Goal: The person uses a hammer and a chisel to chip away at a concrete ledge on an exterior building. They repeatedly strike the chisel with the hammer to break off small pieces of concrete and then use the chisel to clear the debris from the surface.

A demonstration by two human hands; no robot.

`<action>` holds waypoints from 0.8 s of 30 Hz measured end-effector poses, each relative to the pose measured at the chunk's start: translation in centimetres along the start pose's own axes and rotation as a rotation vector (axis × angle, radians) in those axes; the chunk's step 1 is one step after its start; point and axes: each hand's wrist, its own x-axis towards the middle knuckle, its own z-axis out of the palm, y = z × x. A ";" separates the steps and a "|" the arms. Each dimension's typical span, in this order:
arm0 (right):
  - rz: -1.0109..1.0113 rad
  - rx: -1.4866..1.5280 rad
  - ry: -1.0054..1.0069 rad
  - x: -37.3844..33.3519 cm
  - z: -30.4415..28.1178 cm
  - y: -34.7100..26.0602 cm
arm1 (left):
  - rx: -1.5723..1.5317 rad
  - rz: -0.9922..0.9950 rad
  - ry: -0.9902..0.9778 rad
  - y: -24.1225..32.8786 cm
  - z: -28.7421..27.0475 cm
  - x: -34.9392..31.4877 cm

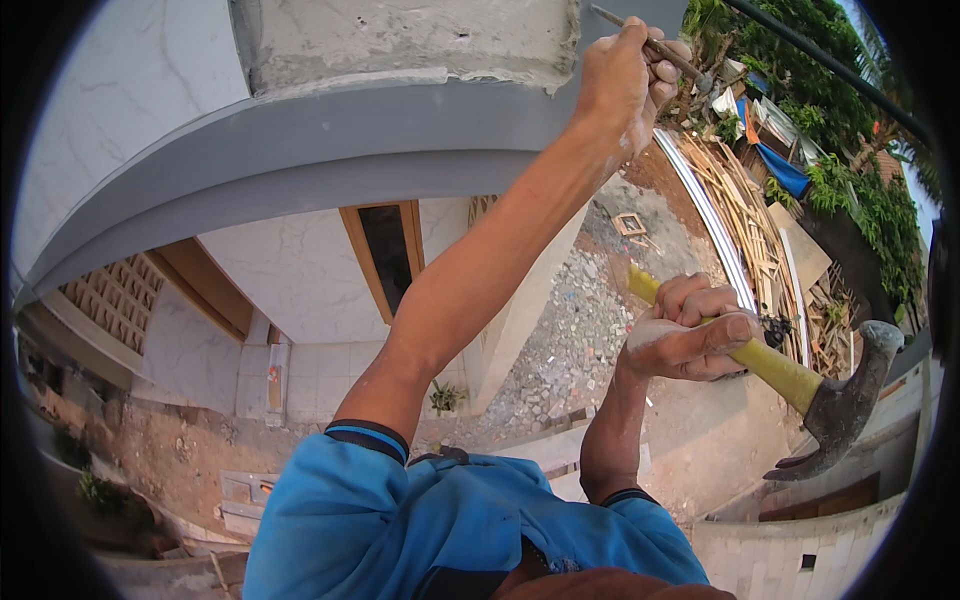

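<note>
A slim, dark metal chisel (685, 66) sits at the top of the view, right of centre, slanting so that its narrow end points up and left, near the right-hand edge of a rough grey patch of bare mortar (410, 40); whether the tip touches anything cannot be told. The person's left hand (622, 82), dusted with pale powder, grasps the chisel, thumb along the near side and fingers wrapped around the shaft. Lower and further right, the right hand (695, 335), also dusty, is clenched around the yellow handle of a claw hammer (785, 378), whose worn, dark metal head lies to the right, well apart from the chisel, with its claw pointing down. Both bare forearms reach up from the short sleeves of a bright blue shirt (440, 515) with dark trim. Below the mortar runs a smooth grey-painted band (330, 150), bent into a curve by the lens, and to the mortar's left is a white, marble-veined wall panel (130, 110). Beneath the band, a tall brown wooden frame with a dark pane (385, 245) stands in a pale wall. Far below, grey rubble (560, 340) covers the ground between the arms; beyond it, to the right, lie a long heap of thin wooden strips (750, 230), a crumpled blue tarpaulin (783, 172) and leafy green trees (870, 190).
</note>
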 end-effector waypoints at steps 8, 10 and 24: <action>0.248 -0.136 -0.016 0.1 0.1 0.2 | -0.009 -0.009 -0.012 0.5 -0.5 0.2; 0.090 0.022 0.039 -0.4 0.3 1.8 | -0.004 -0.034 -0.008 0.4 -0.2 0.0; 0.283 -0.502 -0.203 -0.9 0.7 3.8 | 0.054 -0.036 -0.008 1.0 -2.4 1.9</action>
